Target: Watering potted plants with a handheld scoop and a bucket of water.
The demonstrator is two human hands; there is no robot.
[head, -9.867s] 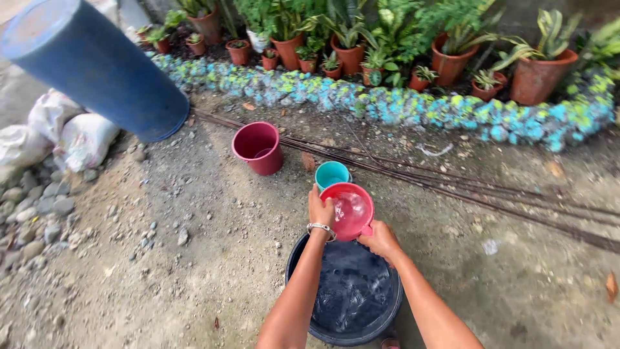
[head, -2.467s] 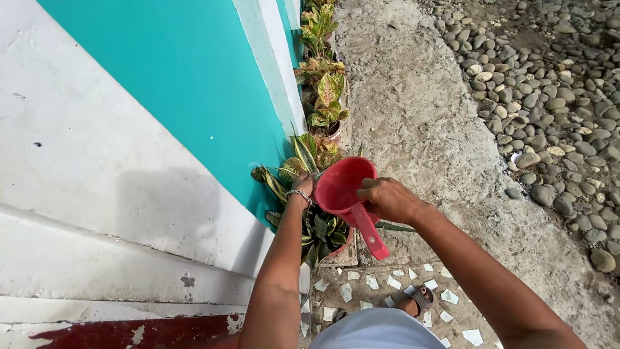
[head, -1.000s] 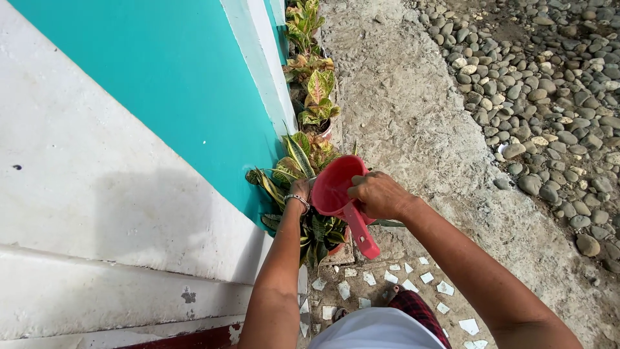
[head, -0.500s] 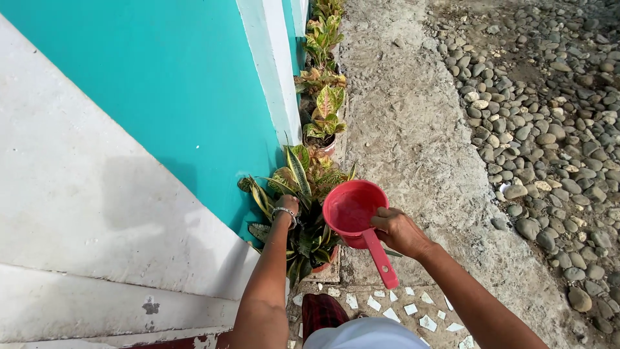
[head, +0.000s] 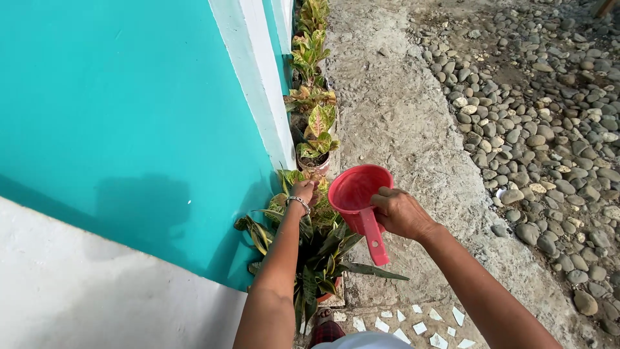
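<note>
Outdoors, a red plastic dipper [head: 361, 194] is gripped at its rim by the right hand [head: 402, 212].
Light and rigid, it is probably best held by the handle; left hand [head: 309, 191] pinches snake-plant leaves [head: 326, 242].

I see the rough concrete ground [head: 400, 123] running beside the wall. Potted plants [head: 314, 139] stand in a row along its wall-side edge, grey pebbles [head: 549, 129] cover its far side, and white tile shards [head: 423, 323] are set in its near end.

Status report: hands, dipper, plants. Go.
Right hand grips red dipper by the handle. Left hand among potted plant leaves. Nothing blocking.
</note>
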